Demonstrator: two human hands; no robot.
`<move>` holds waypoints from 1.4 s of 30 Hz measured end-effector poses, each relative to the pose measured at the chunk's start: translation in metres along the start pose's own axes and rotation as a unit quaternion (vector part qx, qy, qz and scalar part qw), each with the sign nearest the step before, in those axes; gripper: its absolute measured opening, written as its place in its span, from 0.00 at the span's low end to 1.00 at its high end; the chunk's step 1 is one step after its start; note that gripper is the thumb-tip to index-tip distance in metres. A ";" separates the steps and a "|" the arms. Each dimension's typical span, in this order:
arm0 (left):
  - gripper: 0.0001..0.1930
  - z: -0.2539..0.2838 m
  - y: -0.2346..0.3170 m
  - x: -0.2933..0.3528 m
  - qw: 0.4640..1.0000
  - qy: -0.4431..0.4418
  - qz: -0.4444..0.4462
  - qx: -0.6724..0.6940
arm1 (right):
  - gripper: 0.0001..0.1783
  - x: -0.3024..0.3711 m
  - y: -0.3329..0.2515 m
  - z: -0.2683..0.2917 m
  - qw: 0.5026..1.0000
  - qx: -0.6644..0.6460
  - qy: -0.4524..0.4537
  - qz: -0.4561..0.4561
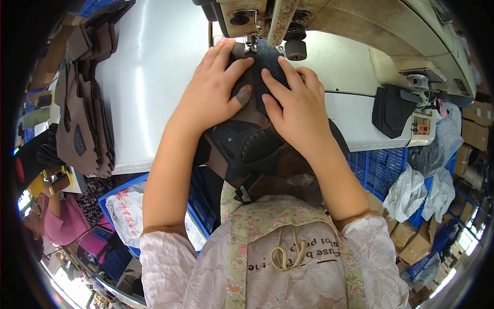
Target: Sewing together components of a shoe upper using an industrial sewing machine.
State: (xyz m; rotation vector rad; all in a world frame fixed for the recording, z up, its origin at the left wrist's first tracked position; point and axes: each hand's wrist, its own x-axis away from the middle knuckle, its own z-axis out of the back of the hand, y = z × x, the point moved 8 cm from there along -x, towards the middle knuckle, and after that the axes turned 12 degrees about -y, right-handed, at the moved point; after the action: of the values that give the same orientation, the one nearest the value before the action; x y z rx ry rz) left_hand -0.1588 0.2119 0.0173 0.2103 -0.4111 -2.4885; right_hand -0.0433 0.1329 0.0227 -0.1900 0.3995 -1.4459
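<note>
A brown and black shoe upper (231,139) lies under the sewing machine (350,20) and hangs over the table's near edge toward my lap. My left hand (218,85) rests on its left side, fingers stretched toward the presser foot (250,45). A grey wrap (243,97) covers part of a digit on that hand. On the right, my right hand (298,98) lies with fingers apart on a dark strip (265,62) of the upper, close to the foot. Both hands press from above. The needle's tip is too small to make out.
Stacked brown cut pieces (82,118) hang at the white table's (136,77) left edge. Black pieces (391,110) lie at the right. Blue crates (381,167) and plastic bags (406,195) stand below. A person in pink (67,221) sits at the far left.
</note>
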 end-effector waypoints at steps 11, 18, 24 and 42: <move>0.24 -0.002 0.001 -0.001 1.000 -0.002 0.001 0.008 | 0.23 0.000 0.001 0.000 1.000 -0.001 0.006 0.004; 0.25 -0.002 0.000 0.000 1.000 -0.012 0.000 0.012 | 0.22 0.000 0.000 -0.002 1.000 -0.004 0.003 -0.003; 0.25 -0.002 0.001 0.000 1.000 -0.010 -0.003 0.020 | 0.22 0.001 0.000 -0.003 1.000 -0.002 -0.003 -0.005; 0.26 0.007 0.014 0.022 0.991 -0.056 0.122 -0.029 | 0.24 0.022 -0.002 0.011 0.996 -0.040 -0.073 0.040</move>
State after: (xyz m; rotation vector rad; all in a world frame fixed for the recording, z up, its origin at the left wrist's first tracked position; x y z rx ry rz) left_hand -0.1708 0.1899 0.0268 -0.0035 -0.3863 -2.2728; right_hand -0.0394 0.1093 0.0306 -0.3393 0.3417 -1.3294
